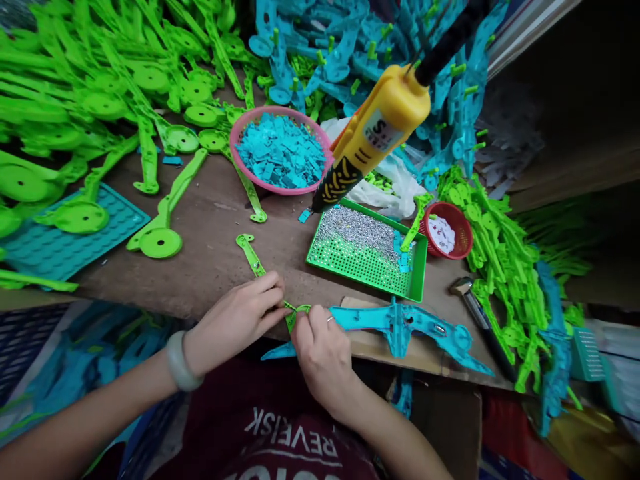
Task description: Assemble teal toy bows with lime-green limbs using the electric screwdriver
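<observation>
My left hand (245,317), with a pale bangle on its wrist, is closed on a long lime-green plastic piece (250,257) whose hooked end sticks out beyond the fingers. Close beside it my right hand (323,353), wearing a ring, pinches the near end of what looks like the same green piece. What lies between the fingertips is partly hidden. Under and beside my right hand, a long blue plastic part (367,319) lies along the table's front edge on a strip of cardboard (360,343).
A yellow electric screwdriver (380,130) hangs above a green tray (365,270) of small screws. Behind are a pink basket (237,157) of blue pieces and heaps of green and blue parts. Rightward sit a red basket (463,230) and a hammer (480,317).
</observation>
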Demonstrator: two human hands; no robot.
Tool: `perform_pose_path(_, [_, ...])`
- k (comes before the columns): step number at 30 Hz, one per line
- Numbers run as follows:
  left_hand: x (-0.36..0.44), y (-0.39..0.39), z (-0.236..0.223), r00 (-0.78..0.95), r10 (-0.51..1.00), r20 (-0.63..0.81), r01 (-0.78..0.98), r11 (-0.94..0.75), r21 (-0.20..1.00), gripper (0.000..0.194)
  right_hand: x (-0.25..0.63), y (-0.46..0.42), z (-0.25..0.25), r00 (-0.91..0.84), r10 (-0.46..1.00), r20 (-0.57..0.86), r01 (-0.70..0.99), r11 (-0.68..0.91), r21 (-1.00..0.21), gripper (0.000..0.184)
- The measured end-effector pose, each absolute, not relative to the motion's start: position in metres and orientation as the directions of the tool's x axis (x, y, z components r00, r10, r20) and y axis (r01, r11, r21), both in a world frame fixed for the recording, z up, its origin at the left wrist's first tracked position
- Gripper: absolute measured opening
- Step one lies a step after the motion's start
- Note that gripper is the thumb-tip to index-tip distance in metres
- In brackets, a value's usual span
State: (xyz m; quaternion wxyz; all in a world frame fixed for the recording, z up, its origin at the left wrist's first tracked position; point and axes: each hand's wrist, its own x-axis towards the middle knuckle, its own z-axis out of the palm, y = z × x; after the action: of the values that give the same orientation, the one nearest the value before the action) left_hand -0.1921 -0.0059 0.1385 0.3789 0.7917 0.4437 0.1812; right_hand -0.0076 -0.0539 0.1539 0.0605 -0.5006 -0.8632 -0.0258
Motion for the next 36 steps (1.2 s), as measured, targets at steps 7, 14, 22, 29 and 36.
perform_pose_path(7, [-0.191,-0.007,0.139,0.529,0.848,-0.040,0.600,-0.340,0.724,0.012,-0.005,-0.041,0.151,-0.374,0.920,0.115,0.905,0.390,-0.172,0.015])
perform_pose_path(14, [-0.190,-0.006,0.140,0.528,0.848,-0.032,0.612,-0.355,0.707,0.012,-0.010,-0.043,0.154,-0.419,0.900,0.124,0.900,0.429,-0.075,0.020])
perform_pose_path(22, [-0.187,-0.003,0.148,0.529,0.846,-0.065,0.660,-0.362,0.658,0.016,0.010,-0.045,0.157,-0.588,0.798,0.131,0.784,0.602,-0.153,0.021])
perform_pose_path(29, [-0.189,-0.003,0.148,0.560,0.822,-0.102,0.618,-0.333,0.712,0.018,0.008,-0.052,0.152,-0.556,0.806,0.205,0.793,0.588,-0.162,0.022])
perform_pose_path(36, [-0.183,-0.006,0.148,0.541,0.838,-0.072,0.668,-0.377,0.642,0.020,0.012,-0.052,0.149,-0.651,0.750,0.116,0.741,0.661,-0.115,0.027])
